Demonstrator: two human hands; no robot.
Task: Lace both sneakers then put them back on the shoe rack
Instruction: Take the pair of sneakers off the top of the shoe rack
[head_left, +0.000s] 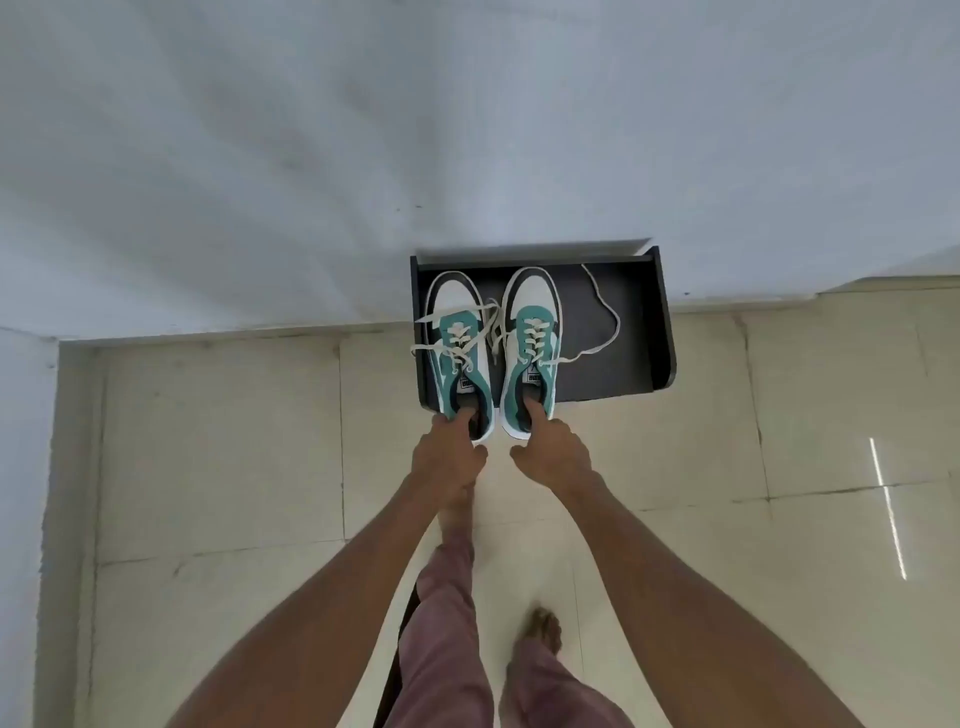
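Observation:
Two teal, white and black sneakers sit side by side on the left half of a dark shoe rack (613, 374), toes toward the wall. The left sneaker (456, 312) has loose cream laces spilling over its sides. The right sneaker (530, 306) is laced up the front, and one long lace end (605, 312) trails across the rack to the right. My left hand (449, 457) has fingers hooked into the left sneaker's heel opening. My right hand (550, 452) has a finger inside the right sneaker's heel opening. Both heels overhang the rack's front edge slightly.
The rack stands against a pale wall (363, 156) on a beige tiled floor (218, 441). My bare feet and pink trouser legs (447, 649) are below the hands. The right half of the rack holds only the trailing lace.

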